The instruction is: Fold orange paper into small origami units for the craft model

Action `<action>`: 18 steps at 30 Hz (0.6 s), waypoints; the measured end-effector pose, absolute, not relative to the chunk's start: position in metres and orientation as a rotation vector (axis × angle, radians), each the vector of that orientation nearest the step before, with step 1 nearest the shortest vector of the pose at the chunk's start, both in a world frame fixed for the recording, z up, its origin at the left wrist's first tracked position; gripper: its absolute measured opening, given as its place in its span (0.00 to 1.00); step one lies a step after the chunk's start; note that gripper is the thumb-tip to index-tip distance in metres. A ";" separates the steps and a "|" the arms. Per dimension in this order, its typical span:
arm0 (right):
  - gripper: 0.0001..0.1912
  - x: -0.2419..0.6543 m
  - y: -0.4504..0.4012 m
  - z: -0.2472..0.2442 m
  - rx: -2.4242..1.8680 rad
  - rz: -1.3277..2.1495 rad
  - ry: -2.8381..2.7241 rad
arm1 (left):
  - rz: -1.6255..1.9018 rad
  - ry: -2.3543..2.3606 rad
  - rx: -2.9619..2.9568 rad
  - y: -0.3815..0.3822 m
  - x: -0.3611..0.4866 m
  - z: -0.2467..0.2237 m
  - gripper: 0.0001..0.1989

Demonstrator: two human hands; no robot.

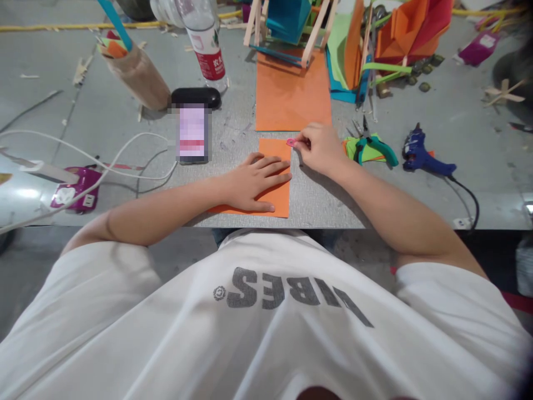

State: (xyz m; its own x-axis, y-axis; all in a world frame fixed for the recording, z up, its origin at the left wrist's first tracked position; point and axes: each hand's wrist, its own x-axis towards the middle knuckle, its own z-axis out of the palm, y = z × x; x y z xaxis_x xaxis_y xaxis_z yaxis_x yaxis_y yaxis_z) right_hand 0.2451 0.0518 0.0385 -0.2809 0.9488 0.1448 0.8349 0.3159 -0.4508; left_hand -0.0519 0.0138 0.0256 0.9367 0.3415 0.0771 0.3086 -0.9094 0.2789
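Note:
My left hand (258,180) lies flat with fingers spread on an orange sheet of paper (280,194), pressing it to the table near the front edge. Between the thumb and fingers of my right hand (318,145) is pinched a small pink tool (290,142), its exact kind too small to make out. The pink tool touches the sheet's top right corner. Just beyond lies a larger orange paper (293,105), its far end under a frame of wooden sticks (310,50) with blue paper inside. Part of the near sheet is hidden under my left hand and forearm.
Right of my right hand are teal-handled pliers (377,149) on green paper scraps and a blue glue gun (427,155) with a cord. On the left are a phone (192,133), white cables (137,136), a plastic bottle (208,55) and a brown cup (139,78).

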 end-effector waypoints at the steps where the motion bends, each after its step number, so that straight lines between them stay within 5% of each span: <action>1: 0.19 0.245 0.054 0.037 -1.600 0.389 -2.199 | 0.184 0.477 2.832 0.014 -0.052 0.026 0.52; 18: 0.11 0.250 0.026 0.057 -1.565 0.368 -2.393 | 0.375 0.609 2.688 0.014 -0.051 0.022 0.52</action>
